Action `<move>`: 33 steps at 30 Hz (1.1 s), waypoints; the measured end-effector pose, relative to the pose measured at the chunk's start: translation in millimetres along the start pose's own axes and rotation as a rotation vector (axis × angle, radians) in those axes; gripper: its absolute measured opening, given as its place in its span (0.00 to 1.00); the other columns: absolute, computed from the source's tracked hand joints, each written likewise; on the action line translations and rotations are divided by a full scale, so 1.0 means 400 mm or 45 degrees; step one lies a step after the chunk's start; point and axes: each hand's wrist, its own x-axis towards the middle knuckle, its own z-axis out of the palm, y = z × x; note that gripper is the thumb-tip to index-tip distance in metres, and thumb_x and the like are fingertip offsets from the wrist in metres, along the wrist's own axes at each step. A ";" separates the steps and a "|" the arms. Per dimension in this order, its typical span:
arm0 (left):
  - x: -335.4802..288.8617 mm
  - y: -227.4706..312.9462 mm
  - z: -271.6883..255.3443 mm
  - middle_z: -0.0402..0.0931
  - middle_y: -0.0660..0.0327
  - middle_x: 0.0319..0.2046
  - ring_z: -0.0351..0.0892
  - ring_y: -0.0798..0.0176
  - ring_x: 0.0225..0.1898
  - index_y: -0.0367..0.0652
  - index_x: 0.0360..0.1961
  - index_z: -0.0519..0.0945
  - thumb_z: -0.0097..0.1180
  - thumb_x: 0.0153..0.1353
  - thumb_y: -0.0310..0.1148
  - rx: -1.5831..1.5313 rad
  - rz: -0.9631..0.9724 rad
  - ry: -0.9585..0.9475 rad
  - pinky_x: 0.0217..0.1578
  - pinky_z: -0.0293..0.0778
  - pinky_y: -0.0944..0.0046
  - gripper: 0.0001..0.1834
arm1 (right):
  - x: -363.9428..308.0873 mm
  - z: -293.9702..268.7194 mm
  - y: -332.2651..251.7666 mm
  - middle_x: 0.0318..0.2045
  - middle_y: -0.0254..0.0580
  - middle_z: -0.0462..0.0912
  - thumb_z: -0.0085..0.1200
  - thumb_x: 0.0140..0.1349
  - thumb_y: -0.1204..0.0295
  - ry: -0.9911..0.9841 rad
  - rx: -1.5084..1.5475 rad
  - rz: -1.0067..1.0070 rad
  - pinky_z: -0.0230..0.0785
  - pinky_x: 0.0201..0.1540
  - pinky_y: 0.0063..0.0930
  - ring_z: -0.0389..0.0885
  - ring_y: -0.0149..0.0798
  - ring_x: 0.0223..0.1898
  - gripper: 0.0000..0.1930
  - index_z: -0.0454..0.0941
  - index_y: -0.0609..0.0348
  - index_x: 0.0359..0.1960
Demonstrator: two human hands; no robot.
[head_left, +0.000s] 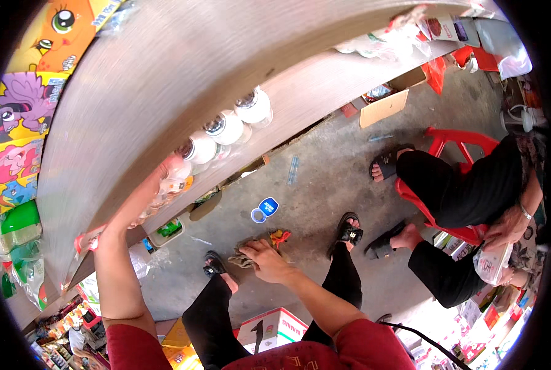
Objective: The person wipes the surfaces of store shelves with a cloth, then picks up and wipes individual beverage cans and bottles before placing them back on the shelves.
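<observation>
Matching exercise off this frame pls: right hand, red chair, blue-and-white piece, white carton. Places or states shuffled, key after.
Column 1
1. Right hand
2. Red chair
3. Blue-and-white piece
4. White carton

Column 2
A. Under a seated person
B. Near the picture's lower edge, between the wearer's legs
C. Gripping a greyish cloth
D. Lying flat on the bare floor

Pairs: 1-C, 2-A, 3-D, 4-B
</observation>
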 end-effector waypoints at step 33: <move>-0.064 -0.126 -0.062 0.76 0.54 0.37 0.76 0.57 0.37 0.39 0.40 0.76 0.57 0.52 0.26 -0.055 -0.476 -0.203 0.38 0.71 0.61 0.12 | 0.002 -0.053 -0.037 0.51 0.49 0.72 0.47 0.45 0.84 0.011 0.023 0.095 0.64 0.54 0.36 0.69 0.49 0.52 0.26 0.71 0.59 0.51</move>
